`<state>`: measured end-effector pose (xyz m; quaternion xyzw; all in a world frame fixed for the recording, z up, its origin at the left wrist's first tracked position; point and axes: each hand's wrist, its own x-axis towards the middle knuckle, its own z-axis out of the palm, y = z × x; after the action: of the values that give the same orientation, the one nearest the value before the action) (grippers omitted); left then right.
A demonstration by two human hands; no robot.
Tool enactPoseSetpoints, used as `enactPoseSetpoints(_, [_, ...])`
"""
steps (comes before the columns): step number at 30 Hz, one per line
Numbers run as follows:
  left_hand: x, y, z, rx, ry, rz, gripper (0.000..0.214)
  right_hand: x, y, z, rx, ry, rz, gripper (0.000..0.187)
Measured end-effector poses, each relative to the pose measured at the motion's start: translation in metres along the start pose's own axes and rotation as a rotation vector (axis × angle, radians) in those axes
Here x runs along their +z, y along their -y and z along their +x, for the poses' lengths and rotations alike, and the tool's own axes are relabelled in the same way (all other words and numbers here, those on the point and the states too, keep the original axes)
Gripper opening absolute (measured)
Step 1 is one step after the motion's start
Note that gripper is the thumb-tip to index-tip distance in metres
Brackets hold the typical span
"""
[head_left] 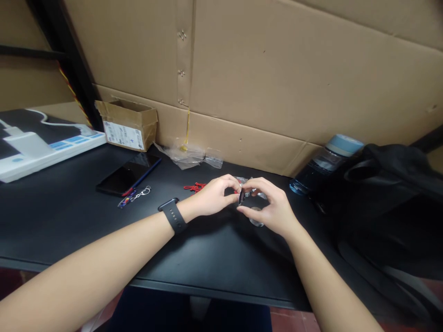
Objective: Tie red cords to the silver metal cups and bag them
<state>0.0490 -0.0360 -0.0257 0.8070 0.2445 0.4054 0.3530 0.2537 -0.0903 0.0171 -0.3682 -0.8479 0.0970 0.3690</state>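
Note:
Above the black table, a small dark, thin round piece with a shiny edge (241,198) is held nearly on edge between both hands. My left hand (220,196), with a black watch on its wrist, pinches its left side with thumb and fingers. From the right, my right hand (272,206) grips the same piece between thumb and forefinger. Below my right hand lies a clear round piece (256,217), partly covered. Red cords (194,187) lie behind my left hand, and clear crinkled plastic (258,193) shows behind my right fingers.
A phone (129,174) and a keychain (135,197) lie to the left, near an open cardboard box (129,124) and a white power strip (62,150). Clear plastic bags (185,156) lie by the cardboard wall. A water bottle (323,163) and black bag (391,207) stand right.

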Motion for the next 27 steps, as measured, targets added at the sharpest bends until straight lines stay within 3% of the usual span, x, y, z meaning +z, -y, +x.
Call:
enactPoseSetpoints(7, [0.002, 0.002, 0.002, -0.055, -0.005, -0.076, 0.003, 0.000, 0.000, -0.001, 0.016, 0.008, -0.001, 0.039])
enactPoseSetpoints(16, [0.003, -0.004, 0.001, -0.090, 0.083, -0.196, 0.003, -0.002, 0.002, -0.001, 0.020, 0.024, -0.004, 0.039])
enactPoseSetpoints(22, [0.005, -0.009, -0.001, -0.046, 0.132, -0.161, 0.008, 0.000, 0.011, -0.004, -0.027, 0.044, 0.003, 0.013])
enactPoseSetpoints(24, [0.007, -0.010, -0.001, -0.092, 0.150, -0.188, 0.004, 0.002, 0.013, -0.004, -0.046, 0.049, 0.017, 0.005])
enactPoseSetpoints(27, [0.012, -0.007, -0.003, -0.228, 0.194, -0.400, 0.012, 0.007, 0.010, -0.002, -0.055, 0.026, -0.002, 0.003])
